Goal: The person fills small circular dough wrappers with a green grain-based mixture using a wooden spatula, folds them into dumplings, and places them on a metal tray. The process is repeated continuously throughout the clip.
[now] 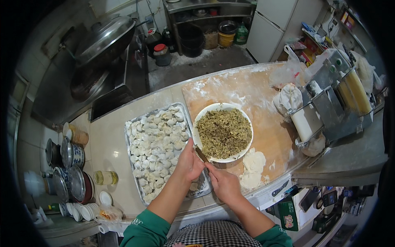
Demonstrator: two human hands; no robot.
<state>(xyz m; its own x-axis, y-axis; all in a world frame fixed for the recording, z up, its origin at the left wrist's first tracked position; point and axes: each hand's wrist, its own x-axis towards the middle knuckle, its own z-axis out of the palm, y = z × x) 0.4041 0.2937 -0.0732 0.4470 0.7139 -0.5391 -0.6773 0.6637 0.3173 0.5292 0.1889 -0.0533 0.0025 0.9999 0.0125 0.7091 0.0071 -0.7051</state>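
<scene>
My right hand grips a narrow, flat stick that looks wooden. Its far end lies by the rim of a white bowl heaped with chopped, greenish-brown filling. Close on the left, my left hand is cupped with the thumb pointing up, beside the stick. Whether anything lies in that palm is hidden. Beneath my left wrist, a metal tray holds rows of floured dumplings. Pale, round dough wrappers lie in overlapping piles right of the bowl, near my right hand.
The bowl and wrappers rest on a floured wooden board. At the right stands a metal dough-rolling machine with plastic bags around it. Lidded pots, a glass jar and small white dishes stand left. A covered wok is beyond.
</scene>
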